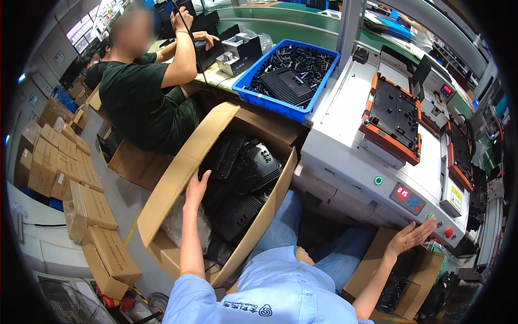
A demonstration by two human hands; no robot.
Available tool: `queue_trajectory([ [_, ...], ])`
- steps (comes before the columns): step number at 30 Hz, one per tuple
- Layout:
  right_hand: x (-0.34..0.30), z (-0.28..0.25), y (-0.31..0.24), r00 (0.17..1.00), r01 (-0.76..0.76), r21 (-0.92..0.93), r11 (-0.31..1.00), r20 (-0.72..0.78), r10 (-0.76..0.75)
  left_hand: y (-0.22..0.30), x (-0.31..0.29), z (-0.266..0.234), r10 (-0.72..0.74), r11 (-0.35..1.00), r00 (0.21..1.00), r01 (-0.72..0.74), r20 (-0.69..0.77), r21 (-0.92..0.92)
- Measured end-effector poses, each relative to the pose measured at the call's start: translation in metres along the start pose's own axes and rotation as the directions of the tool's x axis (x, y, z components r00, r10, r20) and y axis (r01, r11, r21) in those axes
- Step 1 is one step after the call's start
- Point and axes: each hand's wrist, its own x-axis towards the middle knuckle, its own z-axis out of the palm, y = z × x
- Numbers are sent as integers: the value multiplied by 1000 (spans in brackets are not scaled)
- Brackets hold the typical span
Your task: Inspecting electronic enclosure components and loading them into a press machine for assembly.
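On my feed, ribbed black panels (236, 216) in cardboard box (268, 215), left hand (196, 190) thumb-splayed at flap (181, 171), right hand (408, 238) straight-fingered beside button (430, 216).

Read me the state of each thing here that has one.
Large cardboard box: open, holding black parts
Blue bin: open, holding black parts
Display: lit red
Round button left of the display: lit green
Left hand: open, at the box
Right hand: open, near the red button

The open box (181, 168) is matt cardboard; inside it, the black panels (262, 160) look glossy; beyond it, the blue bin (270, 103) looks like smooth plastic; right of it, the white machine (340, 156) looks smooth.
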Motion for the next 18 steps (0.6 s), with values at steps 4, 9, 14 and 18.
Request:
queue_trajectory([
  [4,-1,0,1,1000,-1,-2,1000,-7,1,30,15,-8,79,982,928,-9,365,-190],
  [9,-1,-1,2,1000,4,-8,1000,-6,-4,45,6,7,169,981,918,-122,359,-150],
  [14,-1,1,0,1000,2,11,1000,-14,-2,39,-8,29,238,971,969,-237,62,-13],
  [18,-1,1,0,1000,-1,-15,1000,-9,0,56,-10,36,212,977,976,-211,-39,37],
])
